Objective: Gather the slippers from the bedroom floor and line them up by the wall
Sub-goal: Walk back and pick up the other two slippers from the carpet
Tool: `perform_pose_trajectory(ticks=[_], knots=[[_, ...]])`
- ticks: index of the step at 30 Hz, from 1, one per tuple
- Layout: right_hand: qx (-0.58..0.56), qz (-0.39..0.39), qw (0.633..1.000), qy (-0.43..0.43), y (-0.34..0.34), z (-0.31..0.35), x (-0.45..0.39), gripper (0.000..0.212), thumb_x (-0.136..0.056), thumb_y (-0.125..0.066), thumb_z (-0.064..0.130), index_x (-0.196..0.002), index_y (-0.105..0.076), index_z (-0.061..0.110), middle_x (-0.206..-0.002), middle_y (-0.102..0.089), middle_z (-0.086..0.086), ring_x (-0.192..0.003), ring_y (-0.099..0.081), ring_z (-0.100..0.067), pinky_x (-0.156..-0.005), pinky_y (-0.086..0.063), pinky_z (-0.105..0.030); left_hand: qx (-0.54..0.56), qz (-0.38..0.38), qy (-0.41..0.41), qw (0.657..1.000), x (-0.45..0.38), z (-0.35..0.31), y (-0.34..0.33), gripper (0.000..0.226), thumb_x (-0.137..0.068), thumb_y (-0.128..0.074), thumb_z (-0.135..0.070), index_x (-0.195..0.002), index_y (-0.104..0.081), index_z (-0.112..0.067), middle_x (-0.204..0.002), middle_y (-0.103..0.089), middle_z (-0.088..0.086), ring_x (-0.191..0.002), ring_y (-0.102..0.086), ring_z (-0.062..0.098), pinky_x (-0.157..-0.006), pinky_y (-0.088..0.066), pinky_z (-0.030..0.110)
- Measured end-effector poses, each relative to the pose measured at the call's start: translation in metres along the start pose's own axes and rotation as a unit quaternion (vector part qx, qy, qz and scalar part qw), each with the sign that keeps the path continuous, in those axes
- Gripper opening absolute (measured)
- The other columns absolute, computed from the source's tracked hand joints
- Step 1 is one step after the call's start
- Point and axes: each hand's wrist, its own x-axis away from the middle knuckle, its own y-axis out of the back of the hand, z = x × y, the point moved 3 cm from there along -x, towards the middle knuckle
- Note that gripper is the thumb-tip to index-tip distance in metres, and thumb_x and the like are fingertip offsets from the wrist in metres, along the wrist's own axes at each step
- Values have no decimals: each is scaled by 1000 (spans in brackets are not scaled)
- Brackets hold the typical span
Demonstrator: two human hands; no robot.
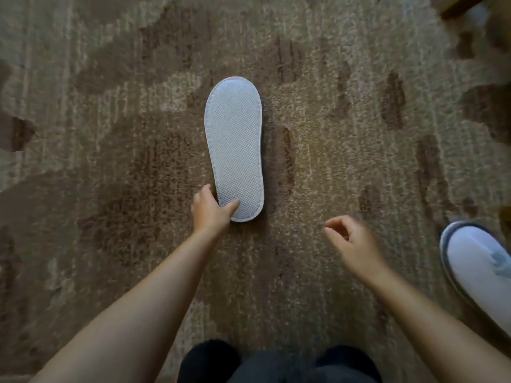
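A white textured-sole fabric slipper (234, 145) lies sole-up on the brown patterned carpet (110, 161), long axis running away from the person (heel nearest). The left hand (211, 208) pinches its heel; the right hand (351, 241) hovers loosely curled, its grip holding nothing.

We found the overturned slipper (234, 147) lying sole-up on the carpet (96, 134) at the centre of our view, its long axis running from six toward twelve o'clock. Our left hand (210, 209) sat at the slipper's seven o'clock, touching its near end, thumb on the sole and fingers against the left edge. Our right hand (354, 244) hung above the carpet at the slipper's four o'clock, apart from it and touching nothing. A second slipper (478, 269) lay upper-side up at three to four o'clock, beyond the right hand, cut off by the frame edge. Our knees (276, 363) were at six o'clock, between both forearms.
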Motion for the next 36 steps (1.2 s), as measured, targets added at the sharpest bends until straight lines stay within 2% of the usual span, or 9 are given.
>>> perform_pose_trajectory(ticks=[8, 12, 17, 20, 23, 27, 30, 33, 36], knots=[[-12, -18, 999, -25, 20, -9, 12, 6, -86, -52, 14, -87, -55, 19, -80, -56, 4, -79, -54, -14, -65, -40, -21, 43, -55, 49, 996, 3, -15, -17, 61, -65, -76, -24, -112, -43, 0, -124, -44, 20, -113, -46, 33, -95, -40, 40], [-29, -55, 997, -49, 35, -21, 14, 11, -85, -54, 11, -95, -58, 12, -91, -58, -5, -86, -54, -17, -69, -40, -23, 116, -17, -37, 992, 16, -31, -23, 42, -72, -69, -12, -100, -37, -11, -105, -51, 11, -93, -51, 21, -76, -42, 32], [-18, -143, 982, -118, 82, -57, 45, 31, -84, -56, 14, -113, -53, 8, -114, -57, -11, -106, -52, -22, -94, -43, -38, 141, 78, -132, 978, 54, -60, -49, 41, -74, -65, -4, -96, -32, -15, -98, -48, 8, -88, -49, 20, -73, -39, 30], [43, -247, 950, -188, 120, -93, 69, 46, -79, -61, 11, -122, -45, 4, -129, -47, -20, -120, -41, -32, -103, -33, -42, 109, 146, -181, 966, 80, -74, -82, 37, -74, -64, -2, -93, -35, -14, -94, -47, 8, -85, -47, 20, -67, -34, 25], [65, -362, 883, -292, 148, -129, 88, 63, -73, -67, 9, -127, -38, 1, -136, -40, -24, -125, -36, -38, -105, -28, -44, 86, 192, -211, 955, 98, -87, -111, 36, -74, -65, -3, -92, -36, -15, -93, -48, 8, -85, -46, 20, -68, -34, 27], [-50, -374, 850, -369, 148, -165, 98, 68, -76, -65, 12, -133, -28, 5, -135, -45, -22, -123, -43, -38, -104, -35, -46, 90, 220, -223, 945, 110, -98, -131, 38, -75, -64, -1, -93, -34, -14, -96, -48, 10, -88, -47, 21, -74, -40, 34], [-78, -362, 867, -332, 141, -171, 96, 47, -77, -60, 6, -121, -42, 2, -121, -56, -23, -110, -53, -36, -90, -41, -37, 90, 231, -215, 945, 111, -95, -131, 36, -76, -63, -3, -94, -34, -14, -97, -49, 7, -87, -49, 20, -73, -41, 34], [-57, -365, 884, -286, 133, -161, 91, 12, -75, -63, 6, -84, -57, 1, -96, -65, -27, -85, -57, -30, -69, -35, -29, 103, 232, -210, 944, 110, -89, -127, 35, -76, -62, -3, -95, -34, -14, -95, -49, 3, -84, -49, 17, -70, -42, 32], [-59, -331, 909, -246, 120, -151, 88, 17, -77, -65, 13, -64, -55, 10, -73, -66, -22, -71, -58, -27, -63, -37, -31, 106, 230, -213, 944, 110, -84, -125, 35, -76, -62, -3, -96, -34, -13, -93, -49, 3, -84, -49, 17, -65, -42, 30]])
